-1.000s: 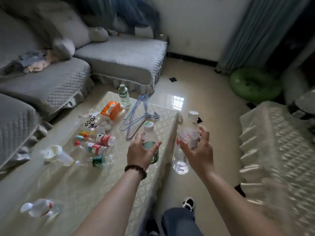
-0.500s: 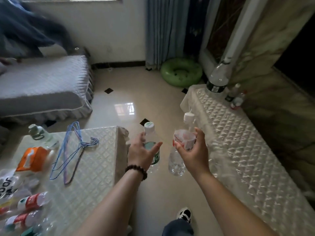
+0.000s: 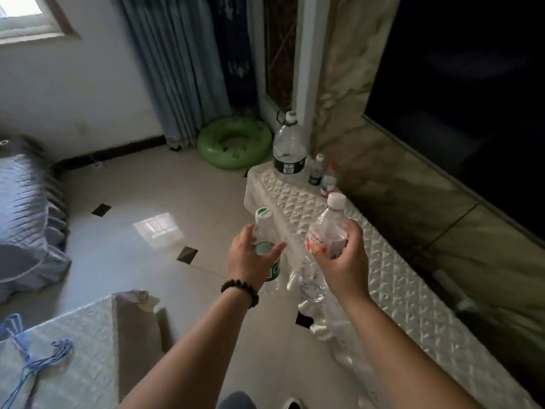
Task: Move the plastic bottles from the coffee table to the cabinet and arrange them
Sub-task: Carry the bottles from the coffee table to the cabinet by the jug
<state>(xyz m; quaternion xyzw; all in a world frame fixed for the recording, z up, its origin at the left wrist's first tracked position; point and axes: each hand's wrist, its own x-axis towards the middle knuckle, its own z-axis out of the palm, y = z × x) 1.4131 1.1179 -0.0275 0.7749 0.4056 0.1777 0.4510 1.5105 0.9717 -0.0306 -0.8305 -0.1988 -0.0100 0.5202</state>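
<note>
While two bottles are carried in front of the body, the coffee table (image 3: 73,343) is left at the lower left, with blue hangers (image 3: 26,352) lying on its cover. A green-label bottle (image 3: 267,255) is gripped around its middle by the left hand (image 3: 250,258), and a red-label bottle (image 3: 323,249) is clasped near its shoulder by the right hand (image 3: 342,258); both are kept upright, probably so that they can be stood down directly. Small print is seen on the green cap, but it cannot be read. Farther off, on the cabinet (image 3: 392,276), a large bottle (image 3: 289,149) and two small bottles (image 3: 323,175) are already placed by the wall, seemingly as the start of a row.
</note>
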